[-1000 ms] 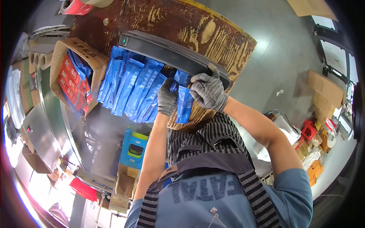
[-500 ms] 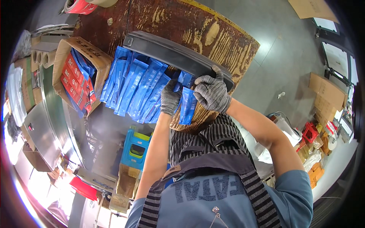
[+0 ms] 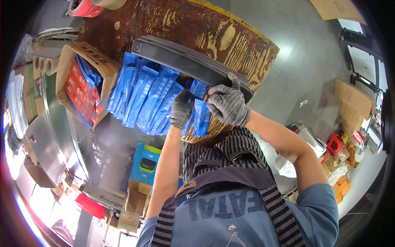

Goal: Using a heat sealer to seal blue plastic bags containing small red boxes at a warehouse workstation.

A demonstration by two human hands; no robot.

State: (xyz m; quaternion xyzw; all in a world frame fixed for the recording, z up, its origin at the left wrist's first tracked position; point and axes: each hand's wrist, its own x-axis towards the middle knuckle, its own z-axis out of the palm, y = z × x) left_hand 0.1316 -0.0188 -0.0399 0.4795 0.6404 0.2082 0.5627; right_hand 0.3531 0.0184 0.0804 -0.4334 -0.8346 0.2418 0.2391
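Note:
Both my hands wear grey knitted gloves. My left hand (image 3: 181,110) is closed at the right end of a row of blue packets (image 3: 144,94), its fingertips curled against a packet there. My right hand (image 3: 228,103) is beside it, mostly curled, with one finger stretched up onto the long black bar-shaped device (image 3: 187,58). Between my hands a narrow blue packet (image 3: 201,118) hangs over the wooden edge, its upper side at my right fingertips. Another blue packet (image 3: 199,89) lies behind it against the device. The exact finger contact is partly hidden.
A worn brown wooden table (image 3: 173,18) carries the device. At the left, a cardboard box (image 3: 109,66) holds red and blue packets. A blue and green plastic stool (image 3: 145,164) stands below. Cartons (image 3: 349,103) and a red stool (image 3: 335,143) are at the right.
My left hand has shifted slightly left and down. My right hand stays nearly in place by the device, and the narrow packet between them has moved only a little.

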